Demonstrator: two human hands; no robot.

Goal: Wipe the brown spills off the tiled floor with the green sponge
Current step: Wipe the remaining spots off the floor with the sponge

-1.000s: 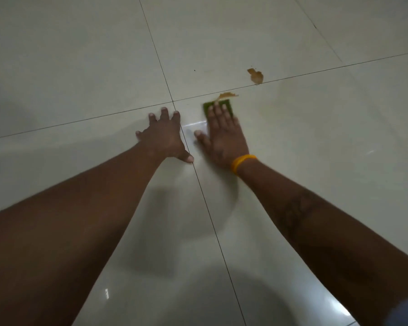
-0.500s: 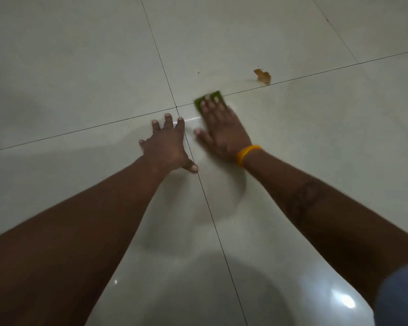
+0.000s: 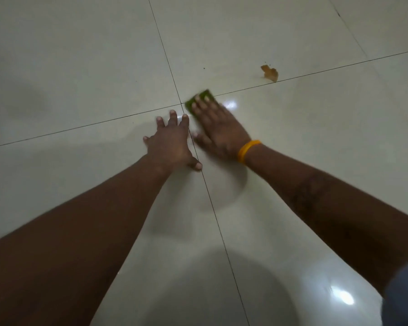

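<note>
My right hand [image 3: 218,131], with an orange band at the wrist, lies flat on the green sponge [image 3: 199,98] and presses it to the pale tiled floor [image 3: 80,67] just right of where the grout lines cross. Only the sponge's far edge shows past my fingertips. My left hand [image 3: 171,142] rests flat on the tile beside it, fingers spread, holding nothing. One brown spill [image 3: 270,72] sits on the floor farther away to the right, close to a grout line and apart from the sponge.
Glossy tiles stretch in every direction, divided by dark grout lines [image 3: 212,203]. A light glare [image 3: 342,297] and a round shadow show on the near tiles. A few tiny dark specks [image 3: 204,68] lie beyond the sponge.
The brown streak that lay just ahead of the sponge is gone. My right hand has slid the sponge forward and left toward the grout crossing. My left hand stayed planted.
</note>
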